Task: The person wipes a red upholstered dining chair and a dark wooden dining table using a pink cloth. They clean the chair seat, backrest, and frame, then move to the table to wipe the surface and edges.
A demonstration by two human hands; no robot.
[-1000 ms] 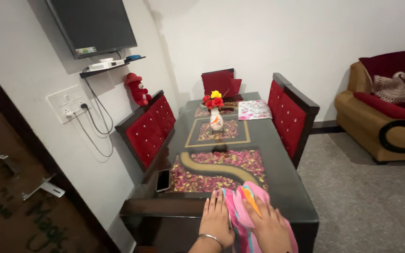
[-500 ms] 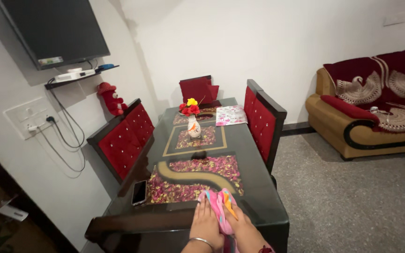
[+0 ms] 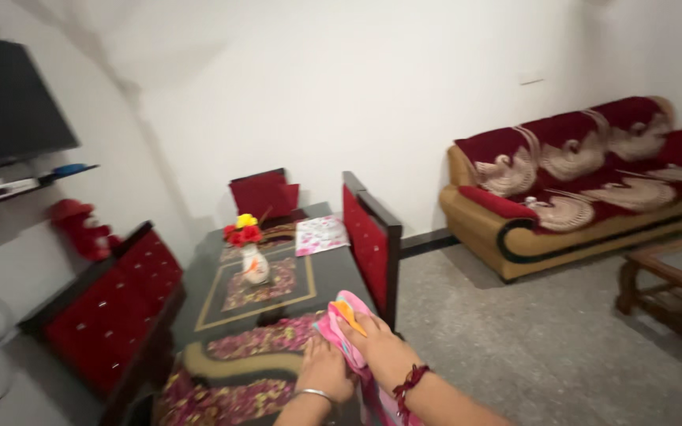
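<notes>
— At the bottom centre of the frame, what have your hands got hold of?

— Your right hand [image 3: 374, 344] lies flat over a pink cloth [image 3: 339, 320] with an orange patch, fingers spread narrow and pressed down on it, not curled round it. Your left hand [image 3: 324, 369] rests just beside it on the table [image 3: 321, 280], palm down, fingers together; a thin bangle shows at that wrist, a red thread at the other.

— Which way does the cloth run from your fingers?

— It is bunched under the right fingertips and pokes out beyond them, toward the upper middle of the frame. Its long axis runs from there back down under your right wrist to the bottom edge, where it trails out of view. So the right hand sits on it; the left is touching or nearly touching its left edge, and the blur does not settle which.

— And around you?

— Up the table from your hands lie patterned mats, then a small vase of red and yellow flowers [image 3: 251, 254], well apart from the cloth, and a printed sheet [image 3: 321, 234] at the far end. Red padded chairs [image 3: 370, 235] flank the table. A red and tan sofa [image 3: 586, 185] fills the right of the frame; a dark screen [image 3: 9, 106] hangs at upper left.
</notes>
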